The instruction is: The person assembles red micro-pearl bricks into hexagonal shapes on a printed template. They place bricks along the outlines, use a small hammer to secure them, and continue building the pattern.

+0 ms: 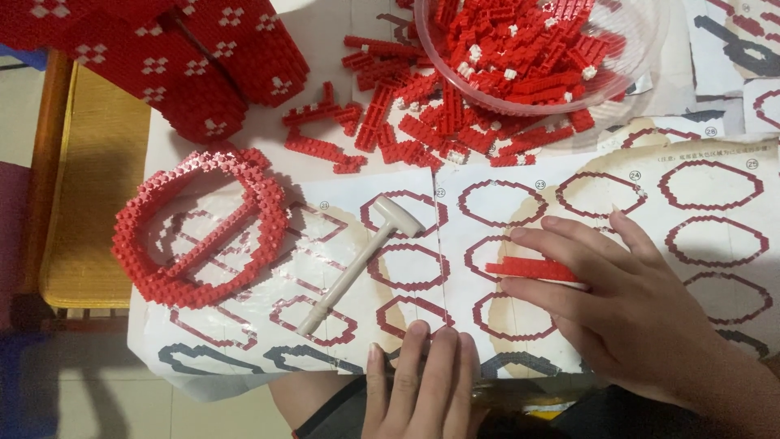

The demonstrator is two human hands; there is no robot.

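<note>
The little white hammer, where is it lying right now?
In the head view, the white hammer lies on the instruction sheet, left of centre, between the red brick ring and the right hand.

A red brick ring [199,228], a small white hammer [357,264] and a clear bowl [642,61] of red bricks are seen on the paper-covered tabletop [325,24].

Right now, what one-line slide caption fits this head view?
Right hand presses a red brick strip on printed instruction sheets; left hand rests at their edge.
</note>
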